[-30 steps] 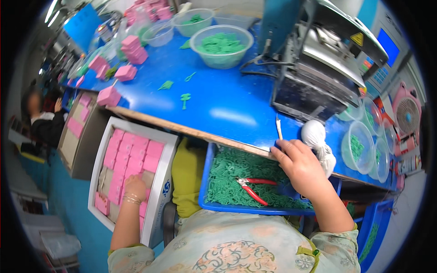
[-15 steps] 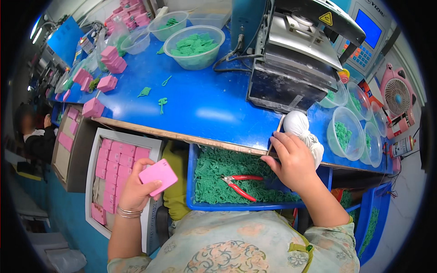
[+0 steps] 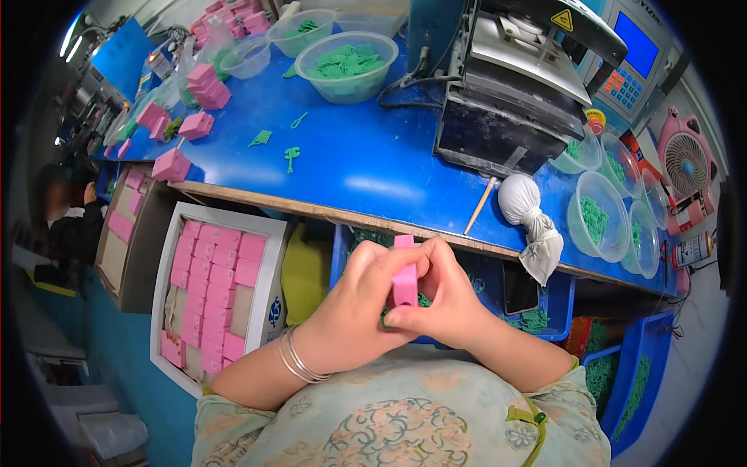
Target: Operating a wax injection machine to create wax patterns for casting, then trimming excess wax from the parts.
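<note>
Both hands meet in front of my body around one pink block (image 3: 405,284), which is held on edge. My left hand (image 3: 354,300) wraps its left side, with a bracelet on the wrist. Closed from the other side, my right hand (image 3: 447,303) has its thumb at the block's lower end. Under the hands is a blue tray (image 3: 569,307) of small green pieces (image 3: 534,320), largely covered by them. The red-handled cutters seen earlier there are hidden. On the bench edge lie a thin wooden stick (image 3: 480,206) and a tied white cloth bag (image 3: 520,200).
A white box (image 3: 268,265) of pink blocks stands at left. On the blue bench (image 3: 350,159) are loose green pieces, more pink blocks (image 3: 171,165) and plastic bowls (image 3: 346,86). A black press machine (image 3: 502,128) occupies the back right. A person (image 3: 74,210) sits far left.
My right hand has left the stick and cloth bag and joined my left on the pink block. The block has moved right and turned on edge. A dark flat object now shows by the tray.
</note>
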The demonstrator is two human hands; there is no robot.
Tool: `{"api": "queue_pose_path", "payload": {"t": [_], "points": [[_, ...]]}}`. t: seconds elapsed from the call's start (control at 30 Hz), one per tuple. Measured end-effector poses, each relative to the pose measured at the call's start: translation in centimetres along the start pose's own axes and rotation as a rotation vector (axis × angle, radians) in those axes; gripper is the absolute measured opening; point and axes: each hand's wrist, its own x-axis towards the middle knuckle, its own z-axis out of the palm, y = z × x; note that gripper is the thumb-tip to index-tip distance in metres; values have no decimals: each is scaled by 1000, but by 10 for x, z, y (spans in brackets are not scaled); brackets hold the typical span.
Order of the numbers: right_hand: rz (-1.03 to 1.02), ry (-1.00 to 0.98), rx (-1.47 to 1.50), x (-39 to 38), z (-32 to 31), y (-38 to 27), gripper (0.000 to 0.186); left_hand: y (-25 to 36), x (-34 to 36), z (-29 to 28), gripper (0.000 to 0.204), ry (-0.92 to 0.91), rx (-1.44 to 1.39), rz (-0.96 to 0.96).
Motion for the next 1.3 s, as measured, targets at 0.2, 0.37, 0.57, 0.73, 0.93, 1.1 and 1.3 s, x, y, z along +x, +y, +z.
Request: {"api": "queue_pose_path", "payload": {"t": [0.2, 0.37, 0.57, 0.73, 0.93, 1.1, 1.3], "points": [[242, -4, 261, 5, -1, -16, 47, -8, -1, 3, 73, 90, -189, 31], [111, -95, 556, 4, -8, -8, 47, -23, -11, 7, 72, 234, -611, -91], [113, 32, 355, 1, -6, 4, 43, -18, -10, 6, 79, 183, -456, -100], [17, -18, 253, 2, 0, 8, 38, -11, -5, 14, 76, 275, -226, -43], [-141, -8, 71, 5, -2, 9, 34, -6, -10, 10, 59, 191, 14, -243], [-23, -19, 157, 6, -6, 8, 38, -9, -12, 4, 54, 296, -107, -190], [149, 9, 510, 10, -12, -11, 41, -22, -26, -2, 42, 358, -681, -383]]}}
